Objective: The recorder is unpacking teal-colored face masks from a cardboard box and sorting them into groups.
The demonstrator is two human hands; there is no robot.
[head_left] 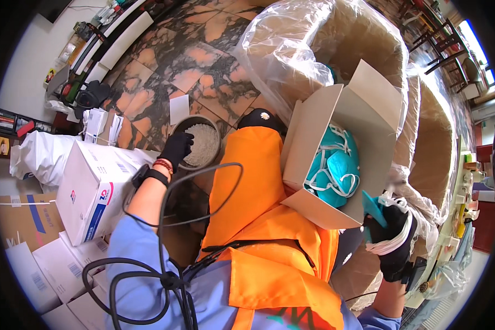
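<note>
My left hand, in a black glove, is over the near-left rim of a round grey bucket holding many small whitish pieces. Its fingers are curled; anything between them is too small to make out. On the right, my black-gloved right hand grips a teal face mask, its white straps looped over the fingers and the back of the hand. Just left of that hand, an open cardboard box stands tilted by my lap, with several teal face masks and their white straps piled inside.
Large cartons lined with clear plastic stand beyond the box and to its right. White boxes are stacked at my left. A black cable loops across my left arm. A white card lies by the bucket on the tiled floor.
</note>
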